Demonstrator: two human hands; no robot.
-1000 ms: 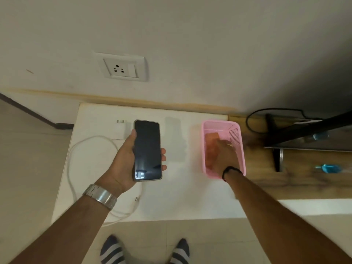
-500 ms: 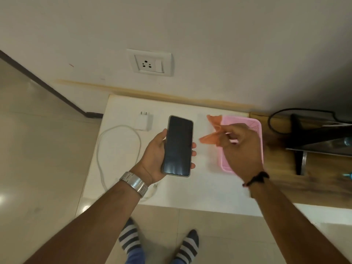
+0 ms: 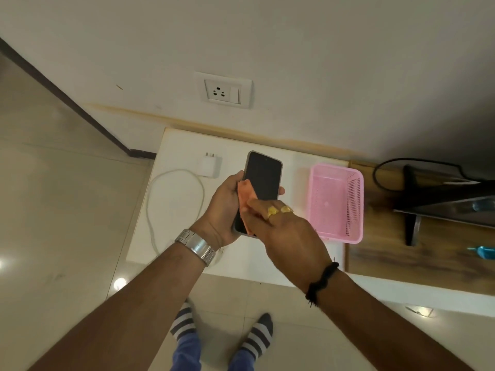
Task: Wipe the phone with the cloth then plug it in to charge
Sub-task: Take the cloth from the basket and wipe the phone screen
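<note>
White table (image 3: 184, 210), left hand (image 3: 227, 207) gripping phone (image 3: 263, 175), right hand (image 3: 284, 234) pressing cloth (image 3: 246, 195) on screen

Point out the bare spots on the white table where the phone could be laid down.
Free: white table inside the cable loop; the strip between phone and pink basket. Crowded: the back left by the charger, and the near edge under both hands.
</note>
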